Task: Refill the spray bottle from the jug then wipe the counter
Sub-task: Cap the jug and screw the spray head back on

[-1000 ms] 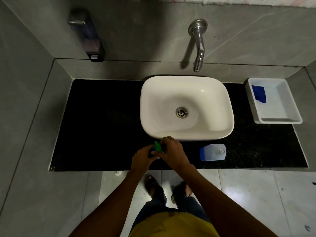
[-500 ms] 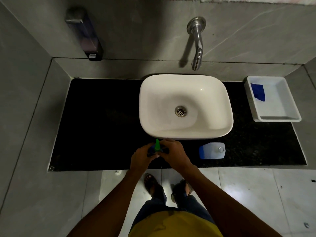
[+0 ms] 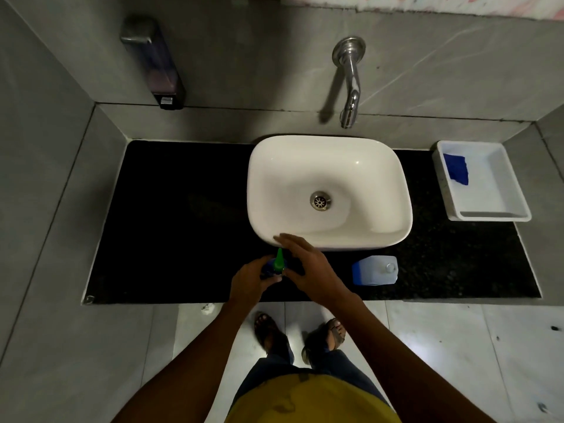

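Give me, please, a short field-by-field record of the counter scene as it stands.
spray bottle: in front of the basin, green nozzle up
left hand: holds the bottle
right hand: fingers extended over the bottle, grip not visible
jug: on the counter, right of the hands
cloth: blue, in the white tray

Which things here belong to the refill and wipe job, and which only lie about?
For the job: spray bottle, held by the left hand; right hand over it; jug; blue cloth in the tray; counter.

Lying about: sink, tap, soap dispenser.
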Tool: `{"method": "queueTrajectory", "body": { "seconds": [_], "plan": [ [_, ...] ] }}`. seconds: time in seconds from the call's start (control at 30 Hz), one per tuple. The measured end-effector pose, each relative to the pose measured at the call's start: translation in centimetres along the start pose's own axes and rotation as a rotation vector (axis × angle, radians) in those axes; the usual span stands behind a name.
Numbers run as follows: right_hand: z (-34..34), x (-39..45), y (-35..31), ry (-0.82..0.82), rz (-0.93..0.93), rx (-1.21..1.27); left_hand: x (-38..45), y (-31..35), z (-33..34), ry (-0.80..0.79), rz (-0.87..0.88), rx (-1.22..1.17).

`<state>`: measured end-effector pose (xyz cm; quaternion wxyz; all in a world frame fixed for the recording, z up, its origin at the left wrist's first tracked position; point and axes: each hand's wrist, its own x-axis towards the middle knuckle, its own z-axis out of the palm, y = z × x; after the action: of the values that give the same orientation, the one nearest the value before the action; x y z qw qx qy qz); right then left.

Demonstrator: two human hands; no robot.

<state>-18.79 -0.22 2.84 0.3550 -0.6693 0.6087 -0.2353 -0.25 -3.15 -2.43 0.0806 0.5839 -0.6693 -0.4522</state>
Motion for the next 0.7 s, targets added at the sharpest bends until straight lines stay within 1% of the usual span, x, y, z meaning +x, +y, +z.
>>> {"method": "queueTrajectory", "body": {
  "seconds": [0.07,0.13,0.23,0.37,0.47,0.57,0.7],
  "plan": [
    [-1.0,0.6,-0.1,-0.070,-0.071,-0.103,0.0,0.0,-0.1,0.000,-0.012,0.002],
    [-1.6,1.0,-0.2,-0.107,-0.088,-0.170,0.1,0.0,-0.1,-0.011,-0.010,0.006],
    [-1.8,1.4,-0.3,-0.084,-0.069,-0.233,0.0,0.1,-0.1,-0.015,-0.016,0.001],
    [-1.4,0.8,-0.5,0.020,0.069,-0.338,0.4,0.1,-0.3,-0.013,-0.038,0.025],
    [0.8,-0.3,-1.6,0.080,0.186,-0.381,0.3,0.0,-0.1,-0.001,-0.046,0.046],
    [2.8,-0.9,-2.5,0.108,0.235,-0.344,0.1,0.1,0.1,0.003,-0.039,0.044],
    [2.4,-0.6,-1.9,0.129,0.305,-0.264,0.2,0.2,-0.3,-0.020,-0.018,0.038]
  ]
}}
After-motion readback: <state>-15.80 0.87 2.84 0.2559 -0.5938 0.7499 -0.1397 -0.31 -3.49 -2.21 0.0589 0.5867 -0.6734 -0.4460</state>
